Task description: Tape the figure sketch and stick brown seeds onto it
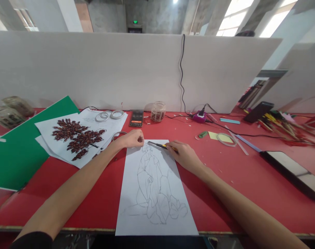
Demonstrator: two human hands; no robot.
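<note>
A white sheet (139,221) with a pencil line drawing of a seated, robed figure lies in front of me, its lower end over the table's front edge. My left hand (133,139) is closed at the sheet's top left corner. Something dark brown shows between its fingertips, too small to name. In my right hand (184,154), at the top right of the sheet, is a slim tool (159,145) with a long dark tip and a yellow-and-black handle. Its tip points left, over the drawn head, close to my left fingertips. My fingers hide its rear part.
Left lie sheets with dark brown seed-like pieces (81,138), tape rolls (117,114) and a green board (25,148). A phone (136,118) and a jar of brown pieces (158,111) stand behind. Right are a purple power socket (199,117), a cable and a black-edged tablet-like object (293,169).
</note>
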